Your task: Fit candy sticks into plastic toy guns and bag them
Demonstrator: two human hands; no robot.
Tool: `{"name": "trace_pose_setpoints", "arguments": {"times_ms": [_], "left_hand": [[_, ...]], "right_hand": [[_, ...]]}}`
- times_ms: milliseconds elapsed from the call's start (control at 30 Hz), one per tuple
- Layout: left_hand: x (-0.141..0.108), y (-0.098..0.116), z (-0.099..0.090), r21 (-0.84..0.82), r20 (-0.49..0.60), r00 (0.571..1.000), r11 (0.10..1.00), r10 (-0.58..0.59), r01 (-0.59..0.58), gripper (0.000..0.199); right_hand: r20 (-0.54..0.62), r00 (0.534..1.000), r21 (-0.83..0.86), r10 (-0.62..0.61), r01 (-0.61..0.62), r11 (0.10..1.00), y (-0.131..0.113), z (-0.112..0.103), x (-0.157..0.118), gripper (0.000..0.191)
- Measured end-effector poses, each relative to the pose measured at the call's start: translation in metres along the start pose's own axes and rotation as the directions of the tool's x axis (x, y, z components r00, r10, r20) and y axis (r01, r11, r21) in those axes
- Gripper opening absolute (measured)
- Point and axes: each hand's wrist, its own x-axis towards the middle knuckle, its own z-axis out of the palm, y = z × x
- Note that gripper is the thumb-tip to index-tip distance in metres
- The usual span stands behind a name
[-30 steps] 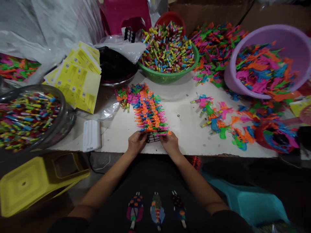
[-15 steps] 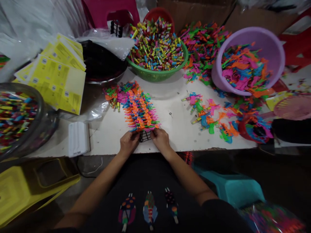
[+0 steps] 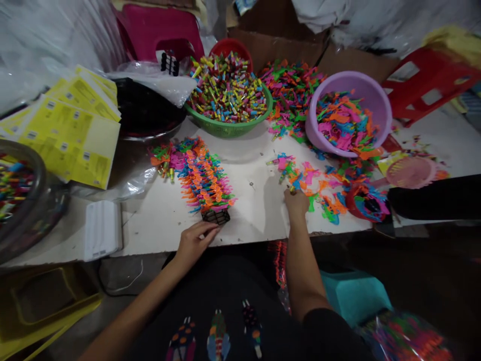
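Observation:
A black plastic grid rack (image 3: 216, 216) lies near the table's front edge, its nearest rows bare. Behind them it is packed with small toy guns (image 3: 205, 175) in orange, pink, blue and green. My left hand (image 3: 196, 243) rests at the rack's near edge, fingers stretched forward and thumb a little apart. To the right, my right hand (image 3: 296, 203) reaches into a loose spread of toy guns (image 3: 311, 178). Its fingers are closed around a small toy gun whose yellow tip (image 3: 292, 190) shows; the rest is hidden by the hand.
A green basin (image 3: 229, 129) of small colourful tubes stands at the back, beside a purple tub (image 3: 349, 82) of toy guns. Yellow printed cards (image 3: 71, 135), a white box-shaped device (image 3: 102, 230) and a dark clear basin (image 3: 41, 200) are on the left. A red bowl (image 3: 361, 210) sits right.
My right hand has left the rack and moved right to the loose toy guns. My left hand has shifted slightly down at the rack's near edge. The camera view has turned right.

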Motion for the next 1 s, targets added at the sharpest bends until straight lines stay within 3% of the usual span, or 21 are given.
{"name": "trace_pose_setpoints", "arguments": {"times_ms": [67, 100, 133, 167, 200, 267, 300, 333, 367, 400, 433, 467, 500, 567, 633, 700, 767, 833, 900, 1000], "left_hand": [[0.005, 0.009, 0.008, -0.071, 0.048, 0.999, 0.997, -0.008, 0.011, 0.016], [0.007, 0.013, 0.012, -0.104, 0.056, 0.998, 0.994, -0.016, 0.021, 0.019], [0.008, 0.015, 0.015, -0.134, 0.055, 0.998, 0.99, -0.023, 0.03, 0.021], [0.008, 0.017, 0.017, -0.162, 0.045, 0.999, 0.986, -0.028, 0.035, 0.022], [0.008, 0.018, 0.018, -0.184, 0.032, 0.999, 0.982, -0.031, 0.036, 0.02], [0.005, 0.018, 0.017, -0.198, 0.002, 1.0, 0.98, -0.027, 0.027, 0.014], [0.003, 0.017, 0.014, -0.188, -0.018, 1.0, 0.982, -0.018, 0.014, 0.013], [0.0, 0.015, 0.01, -0.169, -0.038, 0.999, 0.986, -0.002, -0.004, 0.013], [-0.002, 0.012, 0.006, -0.142, -0.061, 0.998, 0.99, 0.014, -0.023, 0.015], [-0.005, 0.008, 0.001, -0.109, -0.086, 0.996, 0.993, 0.026, -0.035, 0.017], [-0.007, 0.005, -0.003, -0.073, -0.118, 0.993, 0.997, 0.032, -0.04, 0.019], [-0.01, 0.0, -0.007, -0.037, -0.15, 0.988, 0.998, 0.039, -0.045, 0.018], [-0.012, -0.004, -0.011, -0.003, -0.185, 0.982, 0.999, 0.049, -0.05, 0.015], [-0.016, -0.013, -0.014, 0.049, -0.256, 0.964, 0.997, 0.075, -0.065, 0.009], [-0.02, -0.023, -0.014, 0.064, -0.301, 0.949, 0.995, 0.092, -0.076, 0.01], [-0.023, -0.031, -0.01, 0.032, -0.304, 0.951, 0.998, 0.065, -0.058, 0.014], [-0.024, -0.038, -0.006, -0.018, -0.279, 0.96, 0.999, 0.021, -0.027, 0.017], [-0.021, -0.042, -0.001, -0.051, -0.268, 0.963, 0.999, -0.011, -0.003, 0.019], [-0.016, -0.046, 0.004, -0.052, -0.28, 0.959, 0.998, -0.034, 0.021, 0.017], [-0.009, -0.051, 0.011, -0.035, -0.325, 0.943, 0.997, -0.072, 0.065, 0.013]], "right_hand": [[-0.095, 0.982, 0.181, -0.161, 0.176, 0.968, -0.007, 0.004, -0.036, 0.034], [-0.112, 0.955, 0.264, -0.276, 0.296, 0.918, -0.011, 0.007, -0.061, 0.035], [-0.09, 0.897, 0.316, -0.432, 0.437, 0.842, -0.016, 0.01, -0.087, 0.034], [-0.04, 0.783, 0.359, -0.621, 0.592, 0.722, -0.02, 0.013, -0.113, 0.031], [0.025, 0.613, 0.409, -0.79, 0.715, 0.567, -0.023, 0.015, -0.134, 0.027], [0.074, 0.423, 0.488, -0.903, 0.774, 0.403, -0.027, 0.015, -0.158, 0.025], [0.113, 0.378, 0.521, -0.919, 0.765, 0.379, -0.027, 0.012, -0.157, 0.026], [0.15, 0.398, 0.533, -0.905, 0.739, 0.413, -0.024, 0.008, -0.148, 0.028], [0.192, 0.482, 0.513, -0.855, 0.693, 0.506, -0.019, 0.003, -0.131, 0.03], [0.191, 0.666, 0.442, -0.721, 0.597, 0.669, -0.012, -0.003, -0.108, 0.033], [0.134, 0.863, 0.311, -0.487, 0.43, 0.847, -0.004, -0.009, -0.082, 0.037], [0.06, 0.974, 0.161, -0.218, 0.206, 0.965, 0.006, -0.013, -0.056, 0.042], [0.021, 1.0, 0.042, -0.012, 0.011, 0.999, 0.017, -0.016, -0.031, 0.049], [0.051, 0.974, -0.109, 0.223, -0.216, 0.97, 0.037, -0.017, 0.006, 0.055], [0.08, 0.967, -0.125, 0.244, -0.233, 0.964, 0.052, -0.014, 0.022, 0.045], [0.042, 0.985, 0.041, 0.169, -0.17, 0.985, 0.059, -0.009, 0.02, 0.034], [-0.073, 0.992, 0.367, 0.098, -0.065, 0.928, 0.056, -0.004, 0.002, 0.03], [-0.177, 0.983, 0.666, 0.049, 0.082, 0.742, 0.044, 0.002, -0.023, 0.03], [-0.191, 0.981, 0.811, -0.042, 0.182, 0.556, 0.026, 0.011, -0.051, 0.028], [-0.087, 0.965, 0.872, -0.247, 0.194, 0.45, 0.003, 0.031, -0.087, 0.024]]}}
